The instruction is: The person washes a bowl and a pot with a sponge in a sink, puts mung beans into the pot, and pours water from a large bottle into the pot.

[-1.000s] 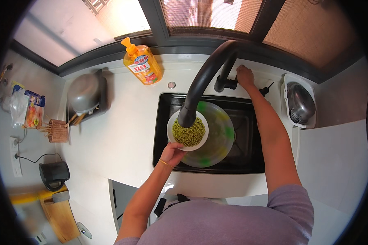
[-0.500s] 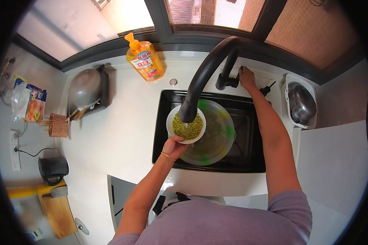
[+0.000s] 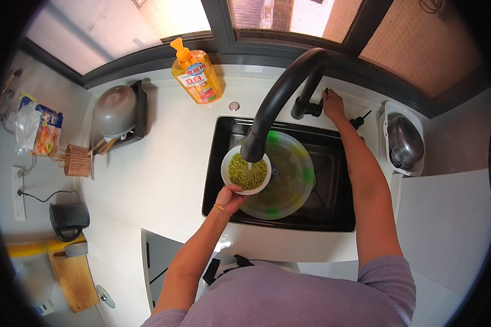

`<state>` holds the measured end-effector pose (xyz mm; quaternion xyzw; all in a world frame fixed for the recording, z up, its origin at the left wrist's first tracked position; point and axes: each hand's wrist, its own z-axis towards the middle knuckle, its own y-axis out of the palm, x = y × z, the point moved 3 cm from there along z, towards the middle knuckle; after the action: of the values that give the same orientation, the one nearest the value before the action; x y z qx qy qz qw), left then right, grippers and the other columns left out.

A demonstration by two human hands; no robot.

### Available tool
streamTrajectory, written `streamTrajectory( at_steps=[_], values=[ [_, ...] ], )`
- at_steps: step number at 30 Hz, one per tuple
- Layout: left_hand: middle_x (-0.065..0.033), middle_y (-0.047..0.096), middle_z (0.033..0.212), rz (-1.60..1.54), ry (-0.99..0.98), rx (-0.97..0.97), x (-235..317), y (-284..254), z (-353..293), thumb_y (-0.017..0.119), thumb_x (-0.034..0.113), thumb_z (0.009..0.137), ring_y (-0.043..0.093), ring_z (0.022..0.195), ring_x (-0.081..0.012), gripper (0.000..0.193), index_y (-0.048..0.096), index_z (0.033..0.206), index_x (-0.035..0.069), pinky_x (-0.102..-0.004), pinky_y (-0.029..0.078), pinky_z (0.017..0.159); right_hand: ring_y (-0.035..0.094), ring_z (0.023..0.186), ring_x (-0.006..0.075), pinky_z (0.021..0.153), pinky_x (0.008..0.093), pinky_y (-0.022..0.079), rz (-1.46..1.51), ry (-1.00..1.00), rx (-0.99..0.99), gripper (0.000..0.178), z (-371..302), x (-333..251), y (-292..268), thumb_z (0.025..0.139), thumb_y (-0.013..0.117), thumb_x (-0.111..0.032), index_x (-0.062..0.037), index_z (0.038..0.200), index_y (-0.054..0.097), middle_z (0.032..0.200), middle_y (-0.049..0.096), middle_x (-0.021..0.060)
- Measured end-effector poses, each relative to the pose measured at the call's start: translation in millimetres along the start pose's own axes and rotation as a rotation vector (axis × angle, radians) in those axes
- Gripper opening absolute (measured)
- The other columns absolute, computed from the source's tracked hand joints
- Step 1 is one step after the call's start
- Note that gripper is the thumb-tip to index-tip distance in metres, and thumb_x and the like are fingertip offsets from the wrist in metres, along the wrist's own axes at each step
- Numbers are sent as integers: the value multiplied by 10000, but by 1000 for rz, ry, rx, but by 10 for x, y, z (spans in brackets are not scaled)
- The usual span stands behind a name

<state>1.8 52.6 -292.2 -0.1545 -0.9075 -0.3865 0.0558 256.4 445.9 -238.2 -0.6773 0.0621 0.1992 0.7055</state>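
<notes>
My left hand [image 3: 232,199] grips the near edge of a white bowl [image 3: 225,175], thumb on the rim and the other fingers mostly hidden beneath it. Small green beans [image 3: 246,177], which look like mung beans, fill the bowl. Over it hangs the spout of a black faucet [image 3: 281,92], with a thin stream of water falling on the beans. My right hand [image 3: 334,106] is closed around the faucet's handle [image 3: 326,94] at the back right. Partly under the bowl, a round translucent basin [image 3: 293,192] with green and yellow patches sits in the black sink [image 3: 333,217].
An orange pump bottle [image 3: 197,76] stands behind the sink on the left. A grey domed pot [image 3: 114,111] is further left, above a black kettle [image 3: 70,220] and a wooden board [image 3: 75,280]. At right, a white tub [image 3: 385,109] holds a metal pot [image 3: 405,140].
The bowl has come slightly nearer to me and left of the spout, and more of the water stream shows. My right hand stays on the handle. The whole view has shifted a little.
</notes>
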Motion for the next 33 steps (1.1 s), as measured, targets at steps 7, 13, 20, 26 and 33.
streamTrajectory(
  at_steps=[7, 13, 20, 26, 33],
  values=[
    [-213, 432, 1347, -15, -20, 3, -68, -149, 79, 456, -109, 718, 431, 1255, -383, 628, 355, 1334, -47, -508, 363, 1090, 597, 942, 422, 790, 505, 500, 36, -14, 17, 338, -42, -59, -30, 976, 448, -330, -28, 1089, 548, 984, 637, 228],
    [-215, 446, 1325, -23, -14, -16, -55, -108, 90, 449, -123, 734, 450, 1234, -383, 597, 364, 1320, -56, -513, 392, 1063, 654, 723, 353, 656, 448, 532, 351, 139, -22, 321, -83, -57, -76, 955, 496, -317, -35, 1100, 543, 909, 658, 199],
    [-208, 432, 1350, -4, -12, -29, 17, -69, 130, 455, -112, 727, 426, 1264, -375, 613, 361, 1330, -43, -509, 360, 1090, 665, 627, 303, 609, 408, 535, 550, 213, -23, 297, -249, -145, -228, 921, 548, -291, -40, 1079, 567, 814, 676, 157],
    [-203, 427, 1358, 18, -14, -55, 62, 54, 103, 465, -109, 722, 416, 1275, -370, 624, 360, 1332, -35, -504, 353, 1100, 644, 874, 367, 784, 447, 510, 310, 114, 103, 246, -106, -70, -118, 859, 574, -224, -48, 1028, 610, 933, 676, 171],
    [-200, 427, 1355, 56, -12, -108, 7, 80, 67, 471, -107, 725, 422, 1268, -371, 615, 369, 1326, -29, -504, 350, 1100, 641, 856, 313, 753, 414, 509, 162, -90, 108, 273, -160, -461, -291, 835, 574, -169, -32, 1069, 601, 908, 664, 170]
  ],
)
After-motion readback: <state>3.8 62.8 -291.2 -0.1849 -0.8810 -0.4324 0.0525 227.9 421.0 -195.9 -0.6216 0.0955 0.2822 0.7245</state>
